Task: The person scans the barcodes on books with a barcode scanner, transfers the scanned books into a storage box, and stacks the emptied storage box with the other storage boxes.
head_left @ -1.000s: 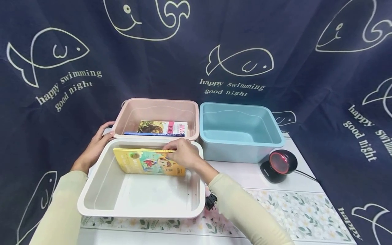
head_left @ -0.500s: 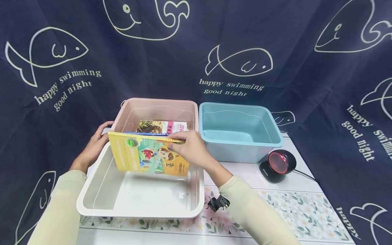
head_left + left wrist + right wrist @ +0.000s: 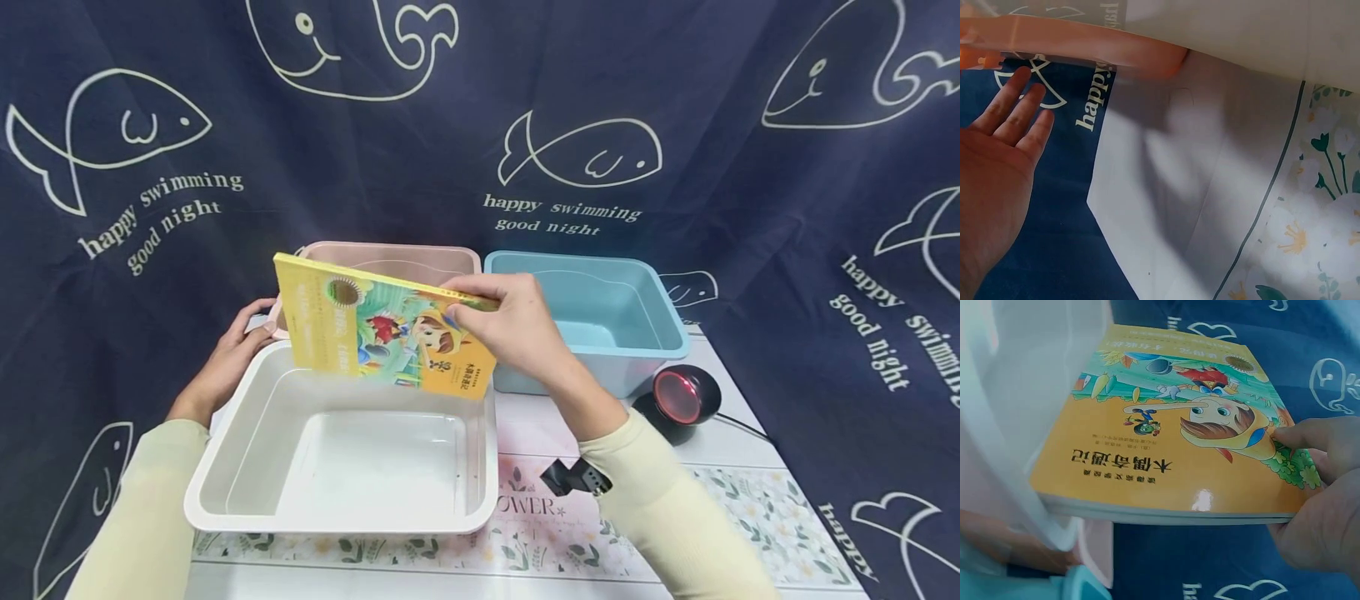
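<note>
My right hand (image 3: 517, 321) pinches the yellow children's book (image 3: 390, 333) by its upper right edge, thumb on the illustrated cover. The book hangs tilted above the back of the white bin (image 3: 339, 523), in front of the pink bin (image 3: 390, 250). In the right wrist view, the book's cover (image 3: 1166, 437) shows a long-nosed cartoon boy, and the thumb lies on its edge. My left hand (image 3: 232, 358) is at the left, by the corner where the white and pink bins meet. In the left wrist view, the left hand (image 3: 1004, 150) has its fingers extended near the pink bin's underside.
A blue bin (image 3: 592, 329) stands to the right of the pink one. Before it sits a black round device (image 3: 682, 396) with a red-lit face and a cable. A floral mat (image 3: 765, 517) runs along the front of the table. A dark printed cloth (image 3: 420, 183) hangs behind.
My right hand has lifted the book up out of the white bin and slightly to the right, tilting it. The book now covers the books inside the pink bin. The left hand stays put.
</note>
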The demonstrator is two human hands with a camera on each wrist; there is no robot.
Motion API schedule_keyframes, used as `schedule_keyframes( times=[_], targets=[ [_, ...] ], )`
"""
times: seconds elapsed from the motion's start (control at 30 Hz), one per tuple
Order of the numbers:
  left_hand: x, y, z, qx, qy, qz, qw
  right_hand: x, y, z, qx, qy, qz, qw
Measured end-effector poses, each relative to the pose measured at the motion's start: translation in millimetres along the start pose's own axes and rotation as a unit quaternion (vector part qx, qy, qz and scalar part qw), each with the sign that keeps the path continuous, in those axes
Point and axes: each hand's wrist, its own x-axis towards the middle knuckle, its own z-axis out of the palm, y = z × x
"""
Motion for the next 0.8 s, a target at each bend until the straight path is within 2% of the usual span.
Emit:
schedule_keyframes(
  times=[0.1, 0.4, 0.6, 0.7, 0.8],
  targets=[
    [-0.5, 0.4, -0.1, 0.009, -0.003, 0.004, 1.0, -3.9, -7, -14, 0.003, 0.019, -0.008, 0.9998],
    [-1.9, 2.9, -2.0, -0.001, 0.005, 0.003, 1.0, -23.1, -23, -52, -0.044, 0.058, -0.007, 0.9973],
    [0.5, 1.8, -0.5, -0.035, -0.002, 0.007, 0.9994, -43.5, -18, -73, -0.085, 0.1, 0.007, 0.9913],
    [1.2, 0.5, 0.6, -0.033, -0.003, 0.007, 0.9994, -57.9, -13, -83, -0.103, 0.123, 0.019, 0.9868],
    [0.6, -0.1, 0.3, -0.012, -0.002, 0.008, 0.9999, -73.4, -8, -92, -0.126, 0.146, 0.029, 0.9809]
  ],
)
